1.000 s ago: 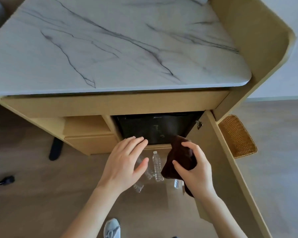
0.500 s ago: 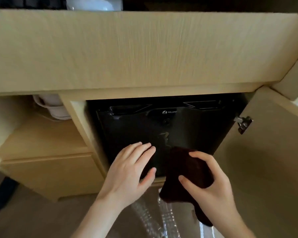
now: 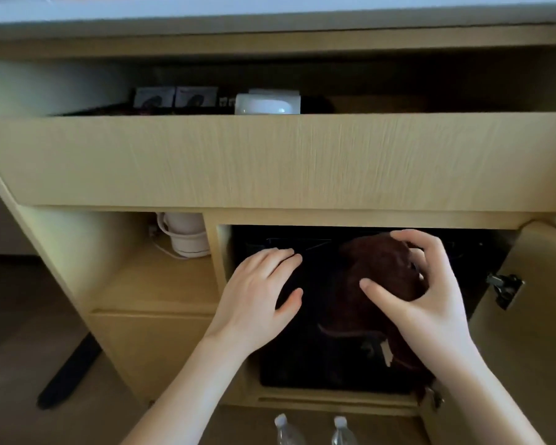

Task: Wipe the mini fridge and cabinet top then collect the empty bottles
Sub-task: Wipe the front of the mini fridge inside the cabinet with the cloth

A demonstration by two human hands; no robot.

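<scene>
Brown cloth (image 3: pixel 382 271) gripped by right hand (image 3: pixel 430 303) on mini fridge (image 3: pixel 302 358); left hand (image 3: pixel 257 303) flat.

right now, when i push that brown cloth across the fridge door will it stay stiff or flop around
Probably floppy: the brown cloth bunches into folds under the right hand, and its lower end hangs limp down the mini fridge door. It also looks light, since curled fingertips alone seem to hold it up.

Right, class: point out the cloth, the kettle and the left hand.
cloth (image 3: pixel 377 266), head view, its bunched top.
kettle (image 3: pixel 187 233), head view, its white body.
left hand (image 3: pixel 257 297), head view, back of hand.
</scene>
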